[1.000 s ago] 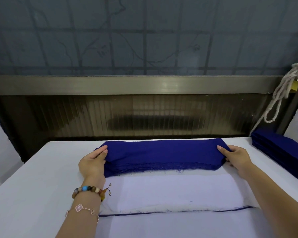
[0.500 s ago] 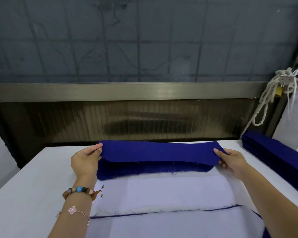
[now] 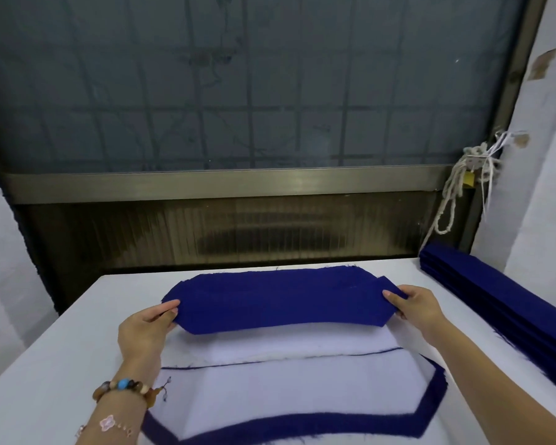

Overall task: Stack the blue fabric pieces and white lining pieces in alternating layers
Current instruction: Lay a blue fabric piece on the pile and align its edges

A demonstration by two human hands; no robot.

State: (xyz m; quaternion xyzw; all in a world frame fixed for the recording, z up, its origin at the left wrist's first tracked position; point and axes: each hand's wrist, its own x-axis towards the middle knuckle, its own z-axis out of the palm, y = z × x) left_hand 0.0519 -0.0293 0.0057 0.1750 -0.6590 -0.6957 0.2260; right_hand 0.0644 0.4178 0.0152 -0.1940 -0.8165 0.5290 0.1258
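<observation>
A long blue fabric piece (image 3: 280,303) is held off the table, stretched between both hands. My left hand (image 3: 145,332) pinches its left end and my right hand (image 3: 414,305) pinches its right end. Just behind and under it lies the pile of blue pieces (image 3: 334,272), mostly hidden. Nearer to me lies a white lining piece (image 3: 302,345) on a stack. In front of that, another white lining piece (image 3: 302,390) rests on a blue piece whose border (image 3: 427,403) shows around it.
The white table (image 3: 45,380) runs to a dark window frame (image 3: 225,181) at the back. A folded stack of blue fabric (image 3: 507,309) lies along the right edge by a white wall. A knotted cord (image 3: 456,194) hangs at the right of the window.
Both hands have lifted the top blue piece off the far pile and drawn it toward me, over the white lining. The camera has tilted, showing more of the near stack.
</observation>
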